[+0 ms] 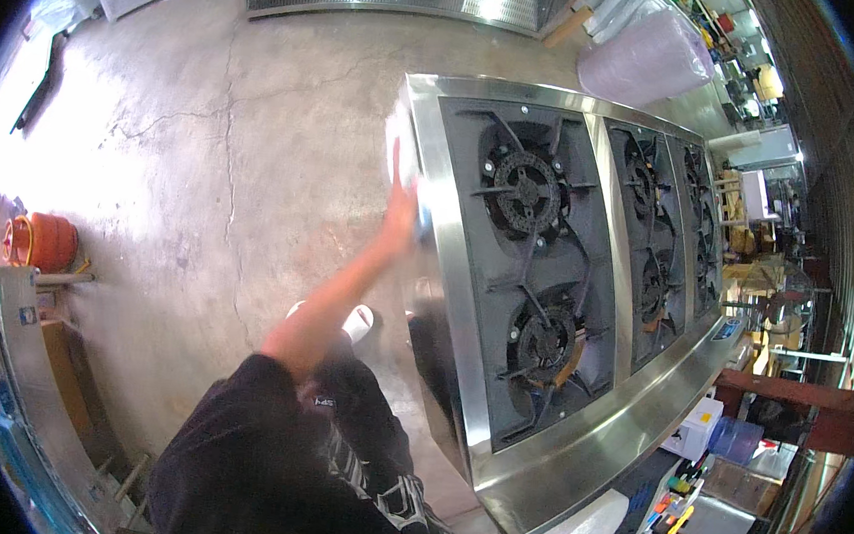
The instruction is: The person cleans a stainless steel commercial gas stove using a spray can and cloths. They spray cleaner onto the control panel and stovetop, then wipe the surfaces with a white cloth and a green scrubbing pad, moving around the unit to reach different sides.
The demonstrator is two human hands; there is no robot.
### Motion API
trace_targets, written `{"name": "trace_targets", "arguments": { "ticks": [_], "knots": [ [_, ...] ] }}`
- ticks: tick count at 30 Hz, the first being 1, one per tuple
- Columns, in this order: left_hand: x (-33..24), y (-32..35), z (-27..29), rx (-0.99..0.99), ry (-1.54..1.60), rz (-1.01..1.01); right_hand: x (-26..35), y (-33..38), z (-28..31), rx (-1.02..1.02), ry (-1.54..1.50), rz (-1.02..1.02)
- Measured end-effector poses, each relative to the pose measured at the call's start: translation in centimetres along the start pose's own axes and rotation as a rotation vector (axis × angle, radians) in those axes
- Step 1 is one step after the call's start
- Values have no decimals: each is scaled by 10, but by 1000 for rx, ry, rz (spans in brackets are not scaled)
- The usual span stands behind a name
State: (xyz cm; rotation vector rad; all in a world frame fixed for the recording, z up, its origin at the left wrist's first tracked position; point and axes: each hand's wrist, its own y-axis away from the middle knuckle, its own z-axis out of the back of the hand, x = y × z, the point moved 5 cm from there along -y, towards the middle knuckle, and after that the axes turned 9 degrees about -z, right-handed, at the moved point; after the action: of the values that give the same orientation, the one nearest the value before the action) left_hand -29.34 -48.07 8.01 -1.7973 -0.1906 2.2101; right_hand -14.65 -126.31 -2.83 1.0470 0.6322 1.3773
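Left hand [399, 208] lies flat, fingers extended, pressed on the steel side panel of the range [430, 227], which stands on the concrete floor [206, 149]. Right hand not visible. Recommend even pressure, long overlapping passes, clear of the sharp top rim.

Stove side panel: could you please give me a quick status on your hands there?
Left hand flat against steel stove side panel. Right hand out of view. Nothing between hand and panel.
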Motion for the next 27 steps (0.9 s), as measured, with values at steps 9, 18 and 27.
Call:
{"name": "trace_targets", "arguments": {
  "ticks": [9, 18, 27],
  "knots": [
    [-36, -37, 18, -149, 307, -231, 78, 123, -55, -5, -520, -65],
    [-50, 117, -22, 35, 463, 3, 104, 161, -104, -30, -549, -259],
    [85, -57, -5, -347, 594, 187, 77, 173, -81, -113, -609, -315]
  ]
}}
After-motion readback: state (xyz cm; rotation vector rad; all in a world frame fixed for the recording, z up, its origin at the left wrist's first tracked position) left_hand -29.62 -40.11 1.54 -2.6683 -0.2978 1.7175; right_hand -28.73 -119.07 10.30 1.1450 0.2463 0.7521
